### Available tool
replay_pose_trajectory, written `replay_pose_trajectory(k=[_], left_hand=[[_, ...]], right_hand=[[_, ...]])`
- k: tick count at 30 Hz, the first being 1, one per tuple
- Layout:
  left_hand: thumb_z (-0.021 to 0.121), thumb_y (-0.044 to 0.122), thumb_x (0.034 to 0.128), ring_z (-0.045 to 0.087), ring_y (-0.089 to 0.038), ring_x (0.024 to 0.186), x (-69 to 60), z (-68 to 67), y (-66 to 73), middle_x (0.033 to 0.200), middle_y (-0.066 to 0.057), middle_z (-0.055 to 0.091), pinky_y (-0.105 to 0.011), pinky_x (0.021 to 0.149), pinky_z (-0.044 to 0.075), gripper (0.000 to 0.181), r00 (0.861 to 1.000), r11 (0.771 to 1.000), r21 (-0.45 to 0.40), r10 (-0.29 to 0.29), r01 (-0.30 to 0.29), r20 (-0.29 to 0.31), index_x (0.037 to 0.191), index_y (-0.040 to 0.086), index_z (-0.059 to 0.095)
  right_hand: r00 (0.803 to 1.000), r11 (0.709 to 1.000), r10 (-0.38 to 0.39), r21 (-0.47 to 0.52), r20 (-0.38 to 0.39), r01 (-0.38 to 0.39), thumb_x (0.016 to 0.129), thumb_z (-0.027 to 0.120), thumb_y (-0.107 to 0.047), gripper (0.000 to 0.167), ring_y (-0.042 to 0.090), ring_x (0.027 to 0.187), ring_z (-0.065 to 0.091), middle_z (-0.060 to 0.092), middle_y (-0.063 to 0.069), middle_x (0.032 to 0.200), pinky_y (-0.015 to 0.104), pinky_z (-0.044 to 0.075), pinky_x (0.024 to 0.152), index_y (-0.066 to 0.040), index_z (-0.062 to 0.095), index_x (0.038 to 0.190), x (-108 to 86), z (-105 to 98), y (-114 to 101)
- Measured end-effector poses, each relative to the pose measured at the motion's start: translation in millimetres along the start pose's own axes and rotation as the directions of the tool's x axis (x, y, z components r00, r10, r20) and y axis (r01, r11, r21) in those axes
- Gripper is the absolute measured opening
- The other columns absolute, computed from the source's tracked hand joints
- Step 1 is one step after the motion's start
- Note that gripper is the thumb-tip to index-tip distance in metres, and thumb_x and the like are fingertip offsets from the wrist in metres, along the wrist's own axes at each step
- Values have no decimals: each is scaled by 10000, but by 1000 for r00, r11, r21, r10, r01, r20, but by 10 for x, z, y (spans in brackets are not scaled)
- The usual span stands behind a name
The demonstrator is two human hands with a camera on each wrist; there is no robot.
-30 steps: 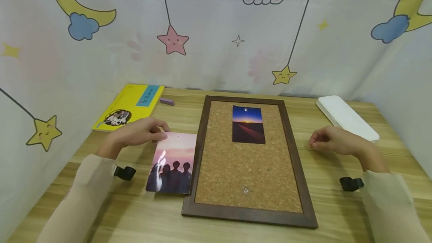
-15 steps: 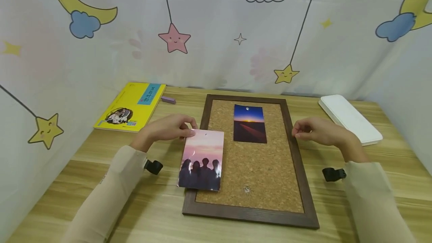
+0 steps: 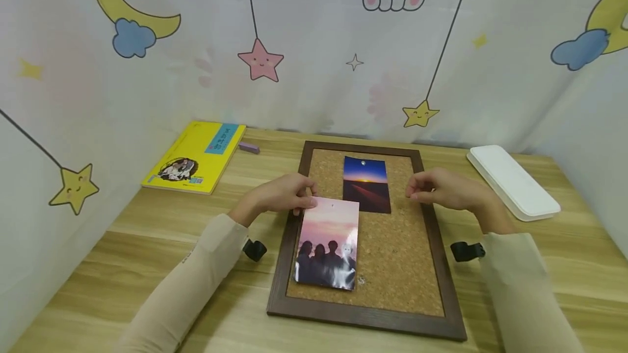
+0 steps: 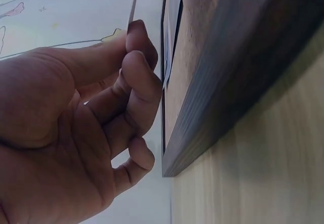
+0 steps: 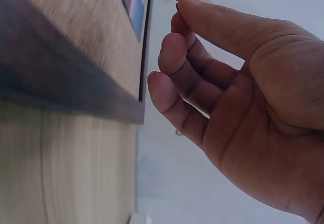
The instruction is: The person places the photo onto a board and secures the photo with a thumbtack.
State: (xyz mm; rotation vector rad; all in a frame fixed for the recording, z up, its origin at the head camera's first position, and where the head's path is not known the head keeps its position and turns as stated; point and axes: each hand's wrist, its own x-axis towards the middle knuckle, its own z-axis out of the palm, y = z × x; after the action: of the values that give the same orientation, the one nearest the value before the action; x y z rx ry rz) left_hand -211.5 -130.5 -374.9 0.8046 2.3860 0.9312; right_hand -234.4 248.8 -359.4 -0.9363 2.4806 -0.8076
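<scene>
My left hand (image 3: pixel 282 195) pinches the top left corner of a pink-sky photo (image 3: pixel 327 244) showing dark silhouettes of people. A tiny mark sits near its top edge. The photo lies over the left part of a corkboard (image 3: pixel 392 255) with a dark wooden frame; edge-on in the left wrist view, the held photo (image 4: pixel 134 1) stands apart from the board. Over the board's right edge, my right hand (image 3: pixel 439 192) pinches a tiny shiny thumbtack (image 5: pixel 177 5), mostly hidden by thumb and forefinger. A sunset photo (image 3: pixel 367 185) is fixed to the board by a silver tack (image 3: pixel 363 163).
A yellow book (image 3: pixel 193 157) lies at the back left, with a small purple stick (image 3: pixel 249 147) beside it. At the back right is a white flat case (image 3: pixel 512 181). A patterned curtain (image 3: pixel 319 97) hangs behind the wooden table (image 3: pixel 162 244).
My left hand has carried the pink photo rightward from beside the board to over its left part. My right hand has moved left, from the table to the board's right edge.
</scene>
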Motion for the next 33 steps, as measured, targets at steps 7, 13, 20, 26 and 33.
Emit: replay_pose_trajectory(k=[7,13,20,26,33], left_hand=[[582,123,1022,515,-127,545,138,139,95,617,-10,550,-241,558,378,111,1000,999,-34,8,-7,24,1063,24,613],[582,114,1021,505,-125,548,262,237,176,622,-3,535,-228,547,389,98,999,997,-76,13,-11,30,1053,23,600],[577,98,1021,528,-116,542,363,281,284,654,6,555,-215,524,408,96,999,996,-83,21,-17,46,1033,9,613],[604,86,1004,525,-120,517,387,294,324,627,-11,570,-220,512,421,83,998,998,-56,35,-32,43,966,14,622],[638,126,985,485,-87,499,384,334,303,603,-7,582,-222,513,383,97,998,1000,3,-12,11,59,931,54,601]], right_hand=[[999,999,-37,29,2,37,996,608,-76,72,176,832,549,654,66,947,299,483,740,-42,671,1006,113,82,-128],[999,998,-50,46,-8,50,995,613,-84,69,171,816,556,660,68,930,305,480,736,-48,671,998,182,161,-208],[998,997,-56,42,-16,57,981,621,-53,62,181,821,554,665,65,916,316,474,738,-50,680,964,202,136,-239],[998,996,-60,68,35,58,991,611,-72,77,193,828,547,644,51,918,327,477,735,-26,673,991,292,170,-275],[991,994,-92,67,92,86,979,617,-51,63,179,793,575,649,55,871,312,493,719,-20,671,967,420,315,-301]])
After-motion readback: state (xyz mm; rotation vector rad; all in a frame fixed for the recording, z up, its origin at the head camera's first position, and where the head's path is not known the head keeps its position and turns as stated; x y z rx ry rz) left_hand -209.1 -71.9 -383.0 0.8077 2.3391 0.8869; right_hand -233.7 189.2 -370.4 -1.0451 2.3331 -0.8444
